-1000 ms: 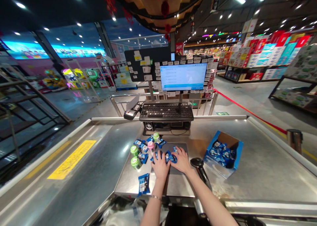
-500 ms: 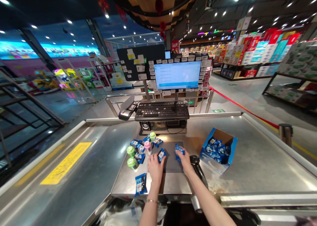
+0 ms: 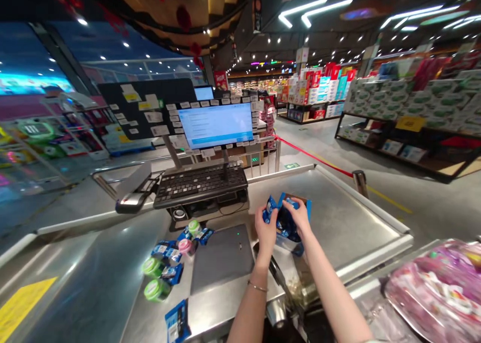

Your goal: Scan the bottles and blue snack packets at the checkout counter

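Note:
My left hand (image 3: 266,230) is closed on a small blue snack packet (image 3: 269,207), held up at the left side of an open blue cardboard box (image 3: 308,210). Over the box my right hand (image 3: 299,216) pinches another blue packet (image 3: 290,202), partly hidden by the fingers. More blue packets lie inside the box, below my hands. To the left on the metal counter are green-lidded tubs (image 3: 157,290), a pink-lidded tub (image 3: 186,247) and several loose blue packets (image 3: 172,273). One packet (image 3: 177,323) lies apart near the front edge.
A dark grey flat plate (image 3: 221,258) is set in the counter. Behind it stand a keyboard (image 3: 201,182), a monitor (image 3: 216,125) and a card terminal (image 3: 131,200). A black handheld scanner (image 3: 280,278) is beside my left wrist. Pink packaged goods (image 3: 439,293) sit at the lower right.
The view has turned right. Both hands have moved from the grey plate to the box; my left hand has lifted a packet from the plate, and my right hand carried its packet over.

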{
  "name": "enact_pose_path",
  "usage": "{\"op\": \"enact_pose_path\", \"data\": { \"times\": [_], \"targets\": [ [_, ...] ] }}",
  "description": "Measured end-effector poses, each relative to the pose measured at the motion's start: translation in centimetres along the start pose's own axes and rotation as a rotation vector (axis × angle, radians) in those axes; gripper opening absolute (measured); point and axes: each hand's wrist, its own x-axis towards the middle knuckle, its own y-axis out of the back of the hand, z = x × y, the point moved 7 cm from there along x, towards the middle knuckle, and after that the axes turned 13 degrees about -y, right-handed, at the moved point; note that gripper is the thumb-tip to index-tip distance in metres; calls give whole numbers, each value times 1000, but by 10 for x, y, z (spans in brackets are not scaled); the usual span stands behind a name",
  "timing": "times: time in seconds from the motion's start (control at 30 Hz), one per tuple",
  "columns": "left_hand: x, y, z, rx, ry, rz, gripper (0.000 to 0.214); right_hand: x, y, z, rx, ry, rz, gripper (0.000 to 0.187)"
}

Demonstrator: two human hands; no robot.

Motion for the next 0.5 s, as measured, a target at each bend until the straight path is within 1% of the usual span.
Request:
{"op": "enact_pose_path", "data": {
  "times": [0.1, 0.17, 0.23, 0.3, 0.37, 0.43, 0.5],
  "targets": [
    [0, -26, 4, -73, -3, -21, 29, 8, 1, -5, -21, 54, 45, 55],
    [1, -38, 10, -74, -42, -31, 28, 4, 6, -14, -2, 100, 40, 50],
    [2, -51, 17, -29, -112, -77, 29, -5, 18, -27, 34, 157, 39, 48],
    [3, -69, 21, 69, -198, -188, 33, -14, 34, -39, 77, 212, 60, 47],
    [-1, -92, 18, 214, -263, -346, 37, -21, 50, -47, 129, 264, 91, 44],
    [-9, -113, 7, 369, -272, -479, 40, -26, 61, -49, 165, 282, 114, 41],
    [-17, -128, -6, 488, -246, -562, 42, -29, 65, -45, 168, 260, 117, 40]
  ]
}}
